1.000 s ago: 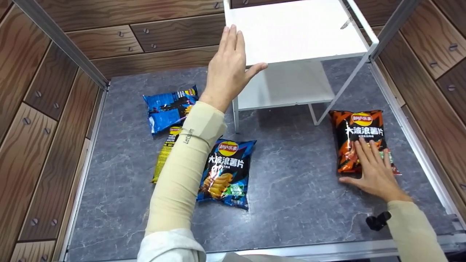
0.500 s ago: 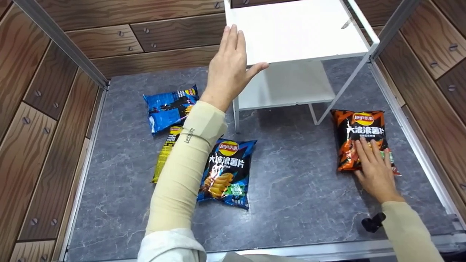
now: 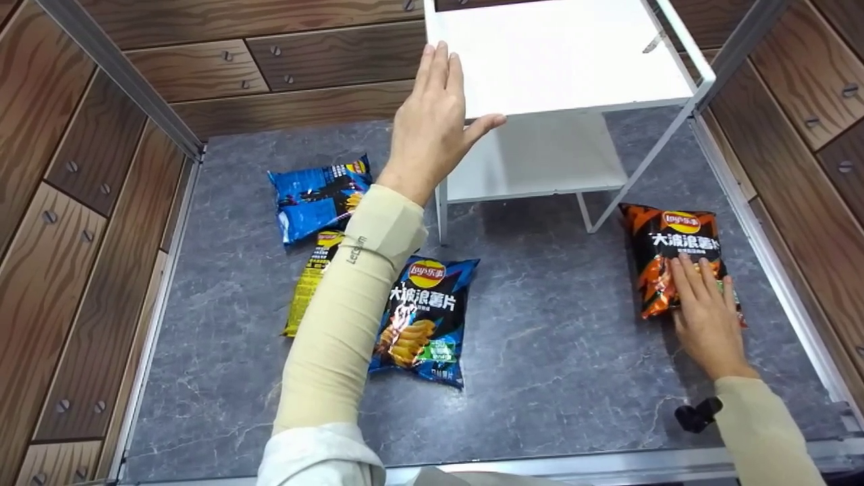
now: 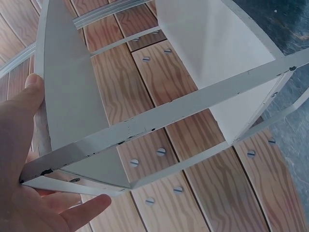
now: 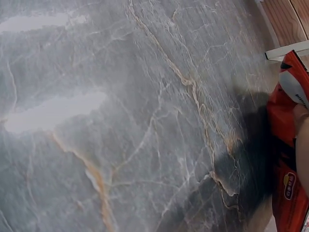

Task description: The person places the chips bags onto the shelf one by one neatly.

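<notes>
Left hand point(image 3: 432, 125) laid along the white shelf's point(image 3: 574, 54) left edge, upper centre of frame: fingers straight, thumb out, likely steadying it. Right hand point(image 3: 710, 331) on the orange chip bag point(image 3: 682, 233), right of frame, fingers straight across its front, seemingly to control it (whether the thumb pinches beneath, cannot tell). Versus a second ago: right thumb drawn in to the bag's lower edge; left hand's pose unchanged.
</notes>
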The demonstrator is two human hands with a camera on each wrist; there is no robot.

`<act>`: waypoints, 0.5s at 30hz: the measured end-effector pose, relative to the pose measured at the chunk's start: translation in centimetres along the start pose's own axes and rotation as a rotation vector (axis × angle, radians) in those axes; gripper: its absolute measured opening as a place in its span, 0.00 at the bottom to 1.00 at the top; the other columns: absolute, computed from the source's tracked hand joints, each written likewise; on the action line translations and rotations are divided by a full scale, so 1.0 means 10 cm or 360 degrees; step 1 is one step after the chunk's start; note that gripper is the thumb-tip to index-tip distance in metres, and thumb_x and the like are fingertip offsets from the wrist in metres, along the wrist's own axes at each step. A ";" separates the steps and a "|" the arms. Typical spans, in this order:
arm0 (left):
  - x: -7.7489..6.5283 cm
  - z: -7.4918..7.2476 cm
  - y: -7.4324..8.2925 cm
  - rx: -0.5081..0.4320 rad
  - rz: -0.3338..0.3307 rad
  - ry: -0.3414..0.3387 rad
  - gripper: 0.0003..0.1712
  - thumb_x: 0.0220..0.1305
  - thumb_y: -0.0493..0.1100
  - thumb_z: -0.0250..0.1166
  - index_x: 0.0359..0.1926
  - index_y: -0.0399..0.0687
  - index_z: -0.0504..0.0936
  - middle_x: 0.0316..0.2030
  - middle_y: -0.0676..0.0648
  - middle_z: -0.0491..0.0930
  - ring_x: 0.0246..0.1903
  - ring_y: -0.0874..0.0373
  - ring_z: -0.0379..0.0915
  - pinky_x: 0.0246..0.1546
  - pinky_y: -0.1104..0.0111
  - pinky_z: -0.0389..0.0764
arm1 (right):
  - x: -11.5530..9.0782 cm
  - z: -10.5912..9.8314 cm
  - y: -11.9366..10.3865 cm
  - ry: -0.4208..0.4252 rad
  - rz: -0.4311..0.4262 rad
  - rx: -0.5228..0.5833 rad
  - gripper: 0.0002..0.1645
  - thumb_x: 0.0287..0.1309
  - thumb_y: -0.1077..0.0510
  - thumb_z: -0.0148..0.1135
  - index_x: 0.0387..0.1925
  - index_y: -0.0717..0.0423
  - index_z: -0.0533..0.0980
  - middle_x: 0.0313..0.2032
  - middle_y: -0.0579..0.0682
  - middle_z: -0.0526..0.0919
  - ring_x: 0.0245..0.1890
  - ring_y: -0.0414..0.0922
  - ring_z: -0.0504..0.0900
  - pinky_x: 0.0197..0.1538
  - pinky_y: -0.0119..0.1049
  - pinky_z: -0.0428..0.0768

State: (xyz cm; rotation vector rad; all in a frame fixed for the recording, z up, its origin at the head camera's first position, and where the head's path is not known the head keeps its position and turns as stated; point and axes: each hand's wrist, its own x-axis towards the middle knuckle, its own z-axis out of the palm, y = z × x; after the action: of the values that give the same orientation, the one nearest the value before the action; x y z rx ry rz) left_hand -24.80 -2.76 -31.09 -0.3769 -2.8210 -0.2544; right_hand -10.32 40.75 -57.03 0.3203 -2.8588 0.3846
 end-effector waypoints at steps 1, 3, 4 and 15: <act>0.00 0.00 0.00 0.0001 -0.0002 -0.0004 0.56 0.65 0.75 0.48 0.76 0.35 0.52 0.78 0.39 0.49 0.79 0.49 0.39 0.75 0.67 0.56 | 0.00 0.00 0.00 0.0008 0.0003 -0.0001 0.53 0.52 0.74 0.58 0.78 0.54 0.51 0.78 0.54 0.52 0.79 0.57 0.46 0.78 0.61 0.36; 0.00 0.00 0.01 0.0005 0.0007 0.0016 0.56 0.65 0.75 0.48 0.76 0.35 0.53 0.77 0.38 0.49 0.79 0.49 0.40 0.74 0.67 0.58 | 0.00 0.00 0.00 0.0045 -0.0001 -0.0002 0.51 0.52 0.75 0.56 0.77 0.54 0.52 0.78 0.54 0.53 0.78 0.57 0.47 0.78 0.61 0.37; 0.00 0.00 0.01 0.0006 0.0011 0.0027 0.56 0.65 0.75 0.48 0.76 0.35 0.53 0.77 0.38 0.50 0.79 0.49 0.40 0.74 0.67 0.58 | 0.00 0.00 0.01 0.0064 -0.0001 -0.0001 0.51 0.52 0.75 0.55 0.77 0.54 0.53 0.77 0.54 0.54 0.78 0.57 0.48 0.78 0.61 0.38; -0.01 0.01 0.00 -0.0019 0.0020 0.0047 0.56 0.65 0.75 0.47 0.76 0.35 0.53 0.77 0.38 0.50 0.79 0.50 0.41 0.72 0.67 0.63 | 0.08 -0.15 0.00 0.0191 0.0005 0.0071 0.48 0.48 0.77 0.51 0.74 0.55 0.60 0.74 0.56 0.63 0.76 0.61 0.55 0.77 0.63 0.46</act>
State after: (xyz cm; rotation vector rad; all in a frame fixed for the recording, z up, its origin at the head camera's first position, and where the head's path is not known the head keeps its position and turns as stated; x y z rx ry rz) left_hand -24.67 -2.73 -31.22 -0.3905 -2.7887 -0.2723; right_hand -10.78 41.03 -55.40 0.2903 -2.7375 0.4529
